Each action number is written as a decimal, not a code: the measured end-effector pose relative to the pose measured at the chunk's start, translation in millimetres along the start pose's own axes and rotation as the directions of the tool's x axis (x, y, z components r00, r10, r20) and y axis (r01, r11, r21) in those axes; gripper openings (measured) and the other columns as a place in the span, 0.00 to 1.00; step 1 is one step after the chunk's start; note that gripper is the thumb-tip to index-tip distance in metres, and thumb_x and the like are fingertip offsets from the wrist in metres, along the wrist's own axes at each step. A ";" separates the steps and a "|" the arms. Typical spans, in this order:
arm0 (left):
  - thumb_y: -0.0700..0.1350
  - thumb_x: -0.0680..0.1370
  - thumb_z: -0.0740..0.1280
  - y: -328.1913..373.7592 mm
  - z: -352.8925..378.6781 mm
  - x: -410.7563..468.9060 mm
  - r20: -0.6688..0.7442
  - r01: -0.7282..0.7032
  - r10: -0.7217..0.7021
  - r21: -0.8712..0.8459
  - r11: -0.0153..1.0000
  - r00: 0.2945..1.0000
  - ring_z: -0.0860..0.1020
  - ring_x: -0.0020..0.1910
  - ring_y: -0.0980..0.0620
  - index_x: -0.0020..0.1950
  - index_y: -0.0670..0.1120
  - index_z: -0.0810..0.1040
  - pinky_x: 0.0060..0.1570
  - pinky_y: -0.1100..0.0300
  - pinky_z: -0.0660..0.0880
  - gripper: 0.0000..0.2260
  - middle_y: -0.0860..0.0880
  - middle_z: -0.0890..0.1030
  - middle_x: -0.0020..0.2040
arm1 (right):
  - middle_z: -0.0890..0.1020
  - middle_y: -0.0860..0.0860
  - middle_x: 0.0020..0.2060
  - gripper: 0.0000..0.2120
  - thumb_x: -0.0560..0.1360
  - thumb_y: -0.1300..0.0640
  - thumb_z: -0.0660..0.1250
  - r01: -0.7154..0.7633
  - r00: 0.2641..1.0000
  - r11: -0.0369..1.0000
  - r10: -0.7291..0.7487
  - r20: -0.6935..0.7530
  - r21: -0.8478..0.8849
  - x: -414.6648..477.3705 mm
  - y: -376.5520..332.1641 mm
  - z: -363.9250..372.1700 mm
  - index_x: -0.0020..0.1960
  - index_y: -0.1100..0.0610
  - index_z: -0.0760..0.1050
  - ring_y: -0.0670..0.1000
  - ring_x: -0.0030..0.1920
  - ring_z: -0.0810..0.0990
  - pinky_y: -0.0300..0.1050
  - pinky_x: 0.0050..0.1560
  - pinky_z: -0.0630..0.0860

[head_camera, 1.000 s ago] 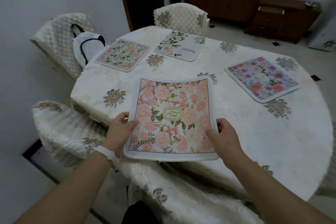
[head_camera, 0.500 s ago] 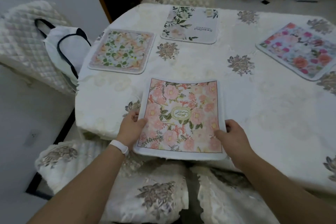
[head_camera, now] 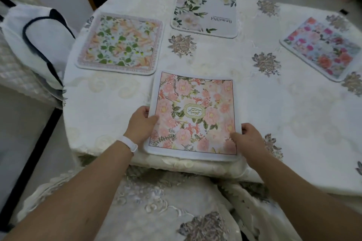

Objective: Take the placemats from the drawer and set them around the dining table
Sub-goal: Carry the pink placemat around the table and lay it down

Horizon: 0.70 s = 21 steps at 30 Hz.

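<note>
resting on the table (head_camera: 274,123) at its near edge, the pink mat (head_camera: 194,115) is held at both sides | left hand (head_camera: 142,125): fingers curled at the left edge, thumb on top | right hand (head_camera: 247,139): fingers curled at the right edge, thumb on top | green mat (head_camera: 120,44), white mat (head_camera: 204,12) and blue mat (head_camera: 323,48) are laid farther out

open cloth right of the near mat
bare tablecloth (head_camera: 284,119) lies between pink placemat (head_camera: 193,115) and far-right mat (head_camera: 323,49); green-leaf mat (head_camera: 120,44) crowds the far left.

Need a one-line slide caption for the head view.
Left hand and right hand hold pink floral placemat at table edge; three other placemats laid.
</note>
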State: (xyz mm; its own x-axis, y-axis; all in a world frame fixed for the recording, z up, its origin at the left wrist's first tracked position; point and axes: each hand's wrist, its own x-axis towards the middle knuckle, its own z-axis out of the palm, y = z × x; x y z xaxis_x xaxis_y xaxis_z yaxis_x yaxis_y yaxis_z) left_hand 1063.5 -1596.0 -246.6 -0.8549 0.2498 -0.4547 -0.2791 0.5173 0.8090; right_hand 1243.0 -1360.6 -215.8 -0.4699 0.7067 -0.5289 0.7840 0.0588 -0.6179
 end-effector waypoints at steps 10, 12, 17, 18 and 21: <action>0.41 0.77 0.66 -4.6 2.5 4.5 0.005 -0.054 0.054 0.074 0.996 0.999 0.79 0.46 0.50 0.60 0.47 0.71 0.47 0.53 0.76 0.12 0.49 0.79 0.48 | 0.80 0.54 0.39 0.03 0.76 0.59 0.67 -0.005 0.999 0.995 0.002 -0.033 -0.101 0.2 10.6 -0.8 0.47 0.57 0.74 0.51 0.36 0.78 0.43 0.33 0.71; 0.41 0.77 0.66 -7.2 0.0 4.5 -0.015 -0.076 0.078 0.075 0.994 0.997 0.78 0.42 0.52 0.60 0.47 0.72 0.41 0.56 0.74 0.12 0.50 0.79 0.45 | 0.78 0.53 0.37 0.03 0.76 0.59 0.67 0.009 0.999 0.994 -0.013 -0.039 -0.106 1.1 11.0 1.0 0.45 0.57 0.73 0.49 0.34 0.76 0.42 0.32 0.69; 0.42 0.76 0.67 -11.4 -3.4 9.2 -0.032 -0.167 0.179 0.220 0.961 0.983 0.76 0.41 0.53 0.61 0.47 0.72 0.45 0.55 0.72 0.14 0.51 0.77 0.44 | 0.76 0.50 0.42 0.16 0.76 0.59 0.67 0.009 0.997 0.998 -0.014 -0.071 -0.066 -0.1 14.5 3.4 0.62 0.55 0.66 0.49 0.39 0.77 0.43 0.34 0.71; 0.43 0.76 0.67 -12.6 -3.0 9.3 -0.031 -0.228 0.247 0.287 0.930 0.969 0.76 0.46 0.52 0.63 0.46 0.71 0.49 0.54 0.73 0.16 0.50 0.77 0.48 | 0.76 0.52 0.48 0.21 0.76 0.59 0.67 0.041 0.994 0.993 -0.052 -0.098 -0.108 -0.1 16.7 4.5 0.66 0.55 0.64 0.51 0.44 0.78 0.47 0.40 0.74; 0.47 0.77 0.65 -15.0 5.6 9.2 0.051 -0.440 0.487 0.519 0.733 0.872 0.71 0.63 0.46 0.66 0.43 0.71 0.64 0.50 0.68 0.19 0.44 0.73 0.64 | 0.68 0.57 0.67 0.27 0.77 0.53 0.65 0.218 0.947 0.888 -0.293 -0.132 -0.406 4.9 21.4 10.9 0.73 0.57 0.62 0.58 0.64 0.71 0.55 0.63 0.72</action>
State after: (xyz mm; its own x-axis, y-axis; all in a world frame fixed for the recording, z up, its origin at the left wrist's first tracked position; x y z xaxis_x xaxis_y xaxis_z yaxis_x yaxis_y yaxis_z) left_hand 1062.2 -1596.9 -264.9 -0.8588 0.5118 -0.0220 0.3983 0.6942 0.5995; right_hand 1253.0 -1363.5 -237.9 -0.6211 0.7450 -0.2434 0.7580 0.4922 -0.4279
